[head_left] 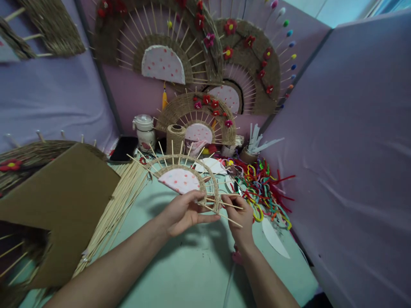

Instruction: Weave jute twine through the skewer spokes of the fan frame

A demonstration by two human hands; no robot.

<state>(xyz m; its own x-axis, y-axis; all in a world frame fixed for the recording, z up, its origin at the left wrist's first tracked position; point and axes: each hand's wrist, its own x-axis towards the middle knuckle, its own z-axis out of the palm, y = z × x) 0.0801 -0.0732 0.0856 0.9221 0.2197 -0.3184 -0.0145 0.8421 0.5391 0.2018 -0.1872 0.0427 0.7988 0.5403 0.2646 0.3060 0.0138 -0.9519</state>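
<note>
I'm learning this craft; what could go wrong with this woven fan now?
The thin sticks poking out near the right hand could snap if pressed hard. The half-round fan might tilt, since the left hand grips it near one end. Its stick ends could catch the tangled pipe cleaners close by.

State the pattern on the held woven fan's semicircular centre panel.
Scattered reddish spots on a pale pink semicircular centre panel; head view.

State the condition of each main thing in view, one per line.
Small woven fan: hand-held, stick tips bare
Left hand: gripping the fan's right end
Right hand: fingers curled at that end
Jar: upright, lid on
Twine spool: upright
Pipe cleaners: heaped, tangled
Cardboard sheet: notched
</note>
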